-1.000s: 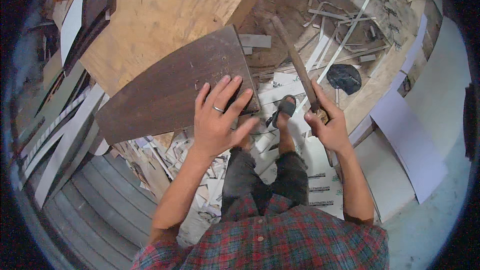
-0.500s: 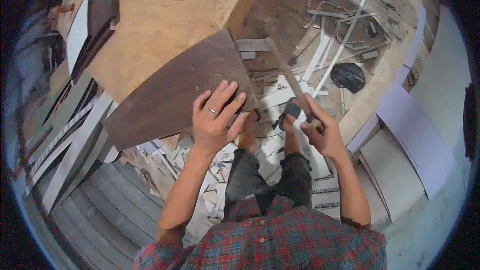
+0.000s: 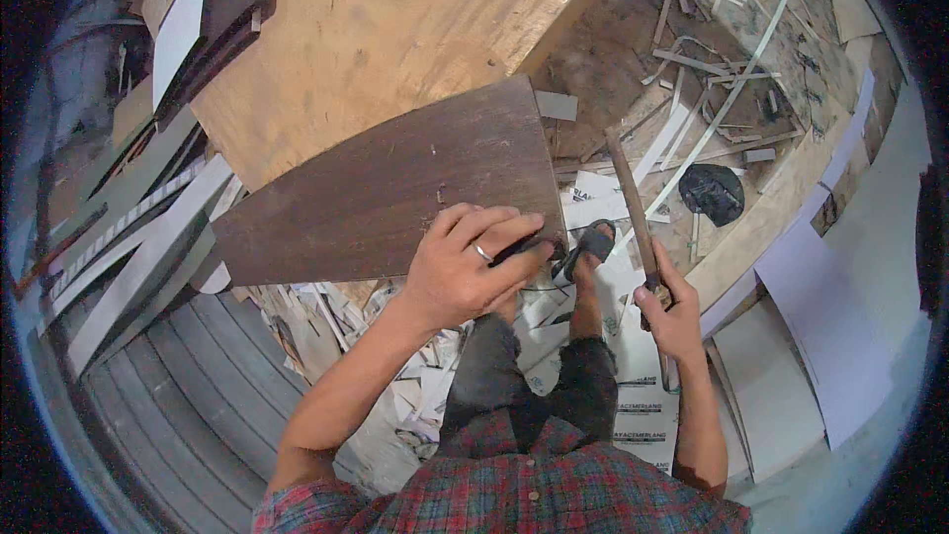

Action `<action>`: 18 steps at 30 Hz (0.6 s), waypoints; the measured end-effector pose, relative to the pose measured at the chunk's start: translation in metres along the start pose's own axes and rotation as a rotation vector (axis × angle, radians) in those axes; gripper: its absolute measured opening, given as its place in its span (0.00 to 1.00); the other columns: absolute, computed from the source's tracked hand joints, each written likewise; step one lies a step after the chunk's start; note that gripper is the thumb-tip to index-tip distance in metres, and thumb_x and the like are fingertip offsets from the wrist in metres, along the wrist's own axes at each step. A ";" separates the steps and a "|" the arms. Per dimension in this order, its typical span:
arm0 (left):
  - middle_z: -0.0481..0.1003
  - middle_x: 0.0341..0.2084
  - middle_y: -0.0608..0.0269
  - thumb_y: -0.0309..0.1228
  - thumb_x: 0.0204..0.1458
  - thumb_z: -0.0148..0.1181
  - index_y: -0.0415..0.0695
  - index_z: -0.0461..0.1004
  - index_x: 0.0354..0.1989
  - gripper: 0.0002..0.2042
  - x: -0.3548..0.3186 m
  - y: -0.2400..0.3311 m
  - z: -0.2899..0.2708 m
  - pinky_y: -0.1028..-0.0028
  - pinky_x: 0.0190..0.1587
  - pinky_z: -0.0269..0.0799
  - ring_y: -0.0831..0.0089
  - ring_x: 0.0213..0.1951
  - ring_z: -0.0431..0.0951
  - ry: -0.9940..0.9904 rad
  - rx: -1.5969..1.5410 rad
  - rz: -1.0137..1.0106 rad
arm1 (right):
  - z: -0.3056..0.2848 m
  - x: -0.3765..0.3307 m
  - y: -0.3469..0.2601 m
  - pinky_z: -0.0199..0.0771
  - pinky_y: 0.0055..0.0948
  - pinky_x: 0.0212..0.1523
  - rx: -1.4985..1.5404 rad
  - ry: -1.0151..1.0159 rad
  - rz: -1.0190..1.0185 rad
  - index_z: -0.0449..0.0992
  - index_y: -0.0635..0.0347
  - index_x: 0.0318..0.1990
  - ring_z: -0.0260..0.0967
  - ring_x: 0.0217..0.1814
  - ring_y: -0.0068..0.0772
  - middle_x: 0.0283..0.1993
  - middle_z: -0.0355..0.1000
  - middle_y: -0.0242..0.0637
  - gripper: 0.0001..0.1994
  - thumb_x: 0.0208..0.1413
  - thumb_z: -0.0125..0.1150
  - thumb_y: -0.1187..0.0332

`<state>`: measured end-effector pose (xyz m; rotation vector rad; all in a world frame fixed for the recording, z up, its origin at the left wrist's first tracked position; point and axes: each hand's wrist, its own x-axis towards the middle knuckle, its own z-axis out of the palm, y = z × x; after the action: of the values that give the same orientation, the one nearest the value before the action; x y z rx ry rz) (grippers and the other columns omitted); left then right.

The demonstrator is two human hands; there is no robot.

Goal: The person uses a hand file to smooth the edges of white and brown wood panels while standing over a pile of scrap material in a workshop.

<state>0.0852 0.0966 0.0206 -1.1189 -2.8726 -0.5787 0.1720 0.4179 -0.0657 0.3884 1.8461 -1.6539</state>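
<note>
Messy workshop floor [image 3: 633, 59] all round, dusty and covered in pale offcut strips [image 3: 722, 109] and bits of torn paper. Right in the middle there's a dark brown wood panel [image 3: 386, 188], kind of wedge-shaped, lying flat on top of a big pale plywood sheet [image 3: 395, 20] and hanging out past its edge toward the person. Their left hand [image 3: 465, 272] is pressed down on the panel's near corner, ring on one finger, fingers together and curled over the edge, seemingly pinching something small and dark there, though I can't make out what it is. The right hand [image 3: 672, 316] is off to the side, well clear of the panel, fist wrapped tight round the bottom end of a long wooden stick [image 3: 633, 208] that points up and away from them; whatever's at the far end is too blurry to tell. Between the hands you can see a sandalled foot [image 3: 593, 237] planted on the paper scraps, dark trousers, plaid shirt at the bottom. Further out, a round black thing [image 3: 712, 193] sits among the strips to the right, a light board [image 3: 820, 336] leans by the wall, and on the left there's a stack of grey and white planks [image 3: 129, 237].
</note>
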 end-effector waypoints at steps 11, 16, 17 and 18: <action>0.79 0.46 0.58 0.36 0.47 0.73 0.46 0.79 0.43 0.15 -0.033 -0.078 -0.048 0.58 0.54 0.70 0.56 0.48 0.78 0.083 -0.100 -0.303 | 0.038 0.011 -0.018 0.70 0.27 0.50 0.037 0.150 -0.163 0.63 0.64 0.73 0.68 0.49 0.25 0.50 0.70 0.35 0.39 0.52 0.69 0.74; 0.74 0.55 0.47 0.36 0.49 0.71 0.40 0.70 0.63 0.32 0.040 -0.079 -0.023 0.60 0.60 0.67 0.50 0.55 0.73 0.018 -0.045 -0.311 | 0.105 0.045 -0.041 0.74 0.27 0.45 0.273 0.188 -0.229 0.71 0.65 0.64 0.71 0.41 0.24 0.41 0.74 0.30 0.35 0.45 0.77 0.76; 0.74 0.54 0.47 0.37 0.49 0.71 0.40 0.71 0.62 0.31 0.044 -0.081 -0.016 0.59 0.60 0.67 0.50 0.55 0.74 0.046 -0.079 -0.329 | 0.112 0.055 -0.036 0.74 0.27 0.45 0.223 0.162 -0.307 0.72 0.65 0.62 0.71 0.42 0.24 0.40 0.74 0.31 0.33 0.46 0.78 0.75; 0.74 0.53 0.47 0.37 0.48 0.72 0.40 0.72 0.61 0.30 0.043 -0.085 -0.010 0.59 0.59 0.67 0.50 0.55 0.74 0.069 -0.112 -0.347 | 0.116 0.060 -0.036 0.74 0.27 0.45 0.166 0.194 -0.364 0.73 0.65 0.60 0.71 0.42 0.23 0.40 0.74 0.32 0.31 0.46 0.78 0.73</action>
<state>-0.0041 0.0636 0.0070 -0.5925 -3.0226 -0.7783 0.1343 0.2881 -0.0771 0.3028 2.0174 -2.0875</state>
